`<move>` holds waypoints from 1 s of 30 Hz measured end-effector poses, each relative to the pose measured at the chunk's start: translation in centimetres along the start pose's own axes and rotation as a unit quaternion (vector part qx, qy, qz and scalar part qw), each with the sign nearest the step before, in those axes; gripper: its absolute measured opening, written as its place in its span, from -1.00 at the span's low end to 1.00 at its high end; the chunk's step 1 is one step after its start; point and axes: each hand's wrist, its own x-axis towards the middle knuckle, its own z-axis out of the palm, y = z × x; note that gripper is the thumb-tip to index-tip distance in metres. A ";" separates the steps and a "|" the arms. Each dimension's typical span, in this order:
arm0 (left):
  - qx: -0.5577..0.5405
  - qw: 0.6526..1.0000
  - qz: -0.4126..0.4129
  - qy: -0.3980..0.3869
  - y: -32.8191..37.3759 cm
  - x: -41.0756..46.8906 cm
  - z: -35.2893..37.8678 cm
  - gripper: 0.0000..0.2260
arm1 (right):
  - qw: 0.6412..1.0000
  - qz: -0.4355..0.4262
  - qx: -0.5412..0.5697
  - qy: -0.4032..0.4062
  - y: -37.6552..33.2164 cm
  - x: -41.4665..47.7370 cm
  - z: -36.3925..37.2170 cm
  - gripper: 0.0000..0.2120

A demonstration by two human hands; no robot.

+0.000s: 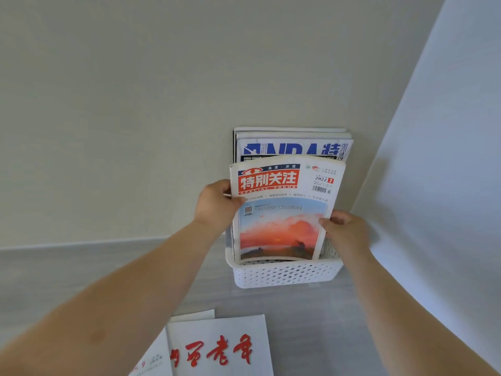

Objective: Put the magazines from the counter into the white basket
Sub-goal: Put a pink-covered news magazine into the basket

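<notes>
A white perforated basket [284, 275] stands on the grey counter against the wall. A magazine with a red title block and a sunset picture [282, 213] stands upright in it, its lower edge inside the rim. My left hand [217, 204] grips its left edge and my right hand [344, 229] grips its right edge. Behind it, taller magazines with blue lettering [292, 147] lean against the wall inside the basket. Near the front edge, a white magazine with red brush characters [219, 348] lies flat on the counter on top of other magazines [154, 362].
The grey counter [81, 272] runs left from the basket along a pale wall [135, 104]. A white wall [439, 185] closes in on the right, right beside the basket.
</notes>
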 end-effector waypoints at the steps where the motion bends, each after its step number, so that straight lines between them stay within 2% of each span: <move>1: 0.003 1.000 -0.001 0.009 -0.3 0.2 0.2 -0.89 | 1.000 0.006 0.004 0.003 0.2 0.2 0.0 -0.86; 5: -0.004 0.998 -0.021 0.059 -1.5 1.0 0.6 -0.71 | 1.000 0.002 -0.009 0.019 0.7 0.8 0.4 -0.82; 9: 0.024 0.998 -0.041 0.049 -2.5 1.6 1.1 -0.85 | 1.000 0.001 0.007 -0.001 0.9 0.8 1.5 -0.65; 12: 0.035 0.998 -0.038 0.040 -2.6 1.8 1.2 -0.93 | 0.999 -0.002 0.004 -0.034 0.9 0.7 2.5 -0.69; 14: 0.050 0.997 -0.036 0.036 -2.5 1.7 1.2 -0.93 | 0.998 -0.008 -0.025 -0.049 0.7 0.5 2.8 -0.71; 17: 0.053 0.997 -0.018 0.051 -2.7 0.9 0.7 -0.90 | 0.996 -0.021 -0.077 -0.050 0.7 -0.3 2.7 -0.53; 19: 0.050 0.996 0.013 0.072 -3.0 -0.1 -0.1 -0.87 | 0.995 -0.035 -0.093 -0.032 0.7 -1.4 2.5 -0.49; 24: 0.013 0.996 0.030 0.080 -4.6 -4.7 -3.9 -0.86 | 0.990 -0.085 -0.113 0.000 0.3 -6.5 2.3 -0.48; 27: 0.016 0.997 0.003 0.075 -6.7 -8.7 -7.8 -0.87 | 0.982 -0.107 -0.154 -0.039 0.7 -11.2 2.6 -0.50; 30: 0.032 0.994 -0.054 0.087 -9.5 -13.3 -12.3 -0.87 | 0.968 -0.088 -0.214 -0.095 1.8 -16.4 3.6 -0.54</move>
